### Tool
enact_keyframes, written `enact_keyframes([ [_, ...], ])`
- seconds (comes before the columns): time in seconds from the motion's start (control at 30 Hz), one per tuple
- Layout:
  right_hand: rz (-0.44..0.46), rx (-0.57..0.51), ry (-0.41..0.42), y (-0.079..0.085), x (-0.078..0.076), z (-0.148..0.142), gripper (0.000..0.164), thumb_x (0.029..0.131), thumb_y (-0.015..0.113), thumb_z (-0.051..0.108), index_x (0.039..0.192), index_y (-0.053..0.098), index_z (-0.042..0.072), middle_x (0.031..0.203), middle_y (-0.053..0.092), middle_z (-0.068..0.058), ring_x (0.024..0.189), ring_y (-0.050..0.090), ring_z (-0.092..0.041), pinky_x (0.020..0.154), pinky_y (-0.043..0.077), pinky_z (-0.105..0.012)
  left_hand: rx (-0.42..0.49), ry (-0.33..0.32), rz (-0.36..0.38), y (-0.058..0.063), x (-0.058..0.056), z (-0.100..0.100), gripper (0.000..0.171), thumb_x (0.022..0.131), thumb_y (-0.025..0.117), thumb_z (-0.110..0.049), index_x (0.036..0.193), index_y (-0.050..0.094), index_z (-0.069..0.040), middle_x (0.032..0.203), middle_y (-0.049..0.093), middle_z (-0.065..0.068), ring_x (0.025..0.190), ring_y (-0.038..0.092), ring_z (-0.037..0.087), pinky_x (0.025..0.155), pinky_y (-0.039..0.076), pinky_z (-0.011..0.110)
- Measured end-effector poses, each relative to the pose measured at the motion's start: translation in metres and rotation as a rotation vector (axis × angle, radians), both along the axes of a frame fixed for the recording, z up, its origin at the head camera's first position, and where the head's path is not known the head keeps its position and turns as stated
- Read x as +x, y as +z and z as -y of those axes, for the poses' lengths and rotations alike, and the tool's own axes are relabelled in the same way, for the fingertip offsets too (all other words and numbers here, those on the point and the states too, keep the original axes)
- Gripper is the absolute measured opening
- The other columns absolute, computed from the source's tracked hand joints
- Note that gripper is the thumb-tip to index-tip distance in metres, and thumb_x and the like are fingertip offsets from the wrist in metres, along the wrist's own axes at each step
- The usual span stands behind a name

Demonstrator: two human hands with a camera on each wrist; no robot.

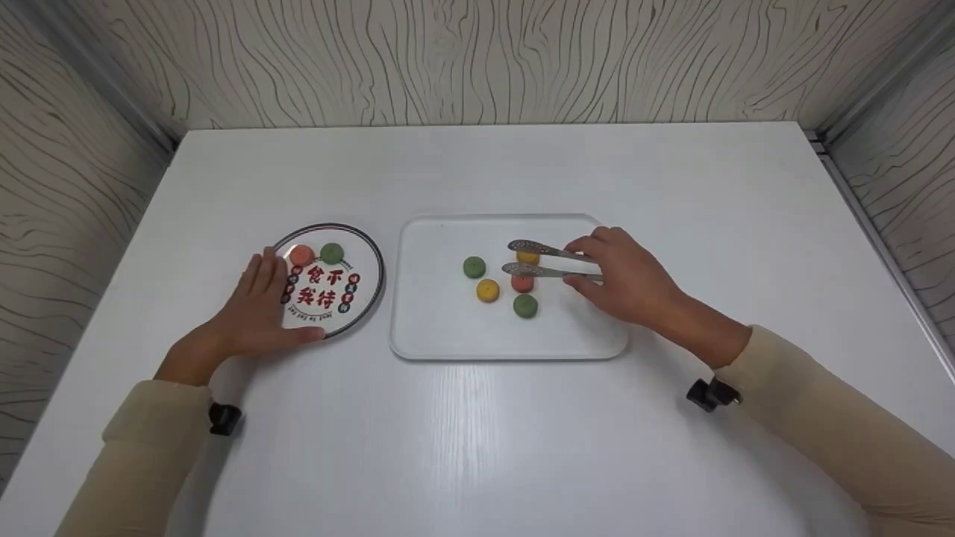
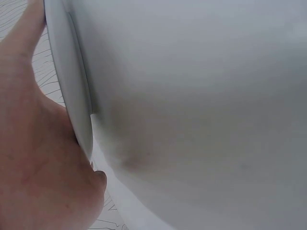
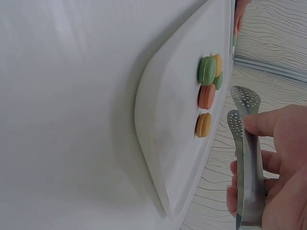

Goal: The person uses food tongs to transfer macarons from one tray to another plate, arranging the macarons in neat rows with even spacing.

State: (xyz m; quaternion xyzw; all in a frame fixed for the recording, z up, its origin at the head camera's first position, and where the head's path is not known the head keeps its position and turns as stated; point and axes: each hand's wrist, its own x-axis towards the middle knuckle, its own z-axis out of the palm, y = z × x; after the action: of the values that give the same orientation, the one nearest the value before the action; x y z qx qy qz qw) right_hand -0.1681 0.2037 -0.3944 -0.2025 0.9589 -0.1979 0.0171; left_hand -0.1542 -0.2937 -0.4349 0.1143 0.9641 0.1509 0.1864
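My left hand [image 1: 257, 309] rests at the near left edge of a round plate [image 1: 371, 298], fingers straight along the rim and thumb by its front. The left wrist view shows this hand against the plate's side [image 2: 72, 72]. On the plate lie a pink-orange macaron [image 1: 302, 255] and a green macaron [image 1: 332, 253]. My right hand [image 1: 630, 276] grips metal tongs [image 3: 252, 187] with perforated tips, spread apart with nothing between them. They hover over the white tray [image 1: 433, 339], partly covering a yellow macaron [image 1: 527, 258] and a pink-orange macaron [image 1: 523, 285].
Also in the tray are a green macaron [image 1: 474, 267], a yellow macaron [image 1: 488, 290] and another green macaron [image 1: 525, 306]. Plate and tray stand apart on a white table [image 1: 462, 440]. Wood-patterned panels [image 1: 477, 60] rise behind and at both sides.
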Motion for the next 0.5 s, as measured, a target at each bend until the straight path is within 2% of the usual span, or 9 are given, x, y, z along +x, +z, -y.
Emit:
enact_keyframes([
  [0.5, 0.001, -0.011, -0.061, -0.002, -0.003, -0.021, 0.037, 0.093, 0.075, 0.02, 0.125, 0.067, 0.002, 0.11, 0.064, -0.015, 0.106, 0.053, -0.03, 0.086, 0.049, -0.047, 0.015, -0.003, -0.013, -0.002, 0.001, 0.002, 0.133, 0.083, 0.068, -0.07, 0.154, -0.003, 0.017, 0.163, -0.017, 0.034, 0.15, -0.017, 0.05, 0.12, 0.002, 0.066],
])
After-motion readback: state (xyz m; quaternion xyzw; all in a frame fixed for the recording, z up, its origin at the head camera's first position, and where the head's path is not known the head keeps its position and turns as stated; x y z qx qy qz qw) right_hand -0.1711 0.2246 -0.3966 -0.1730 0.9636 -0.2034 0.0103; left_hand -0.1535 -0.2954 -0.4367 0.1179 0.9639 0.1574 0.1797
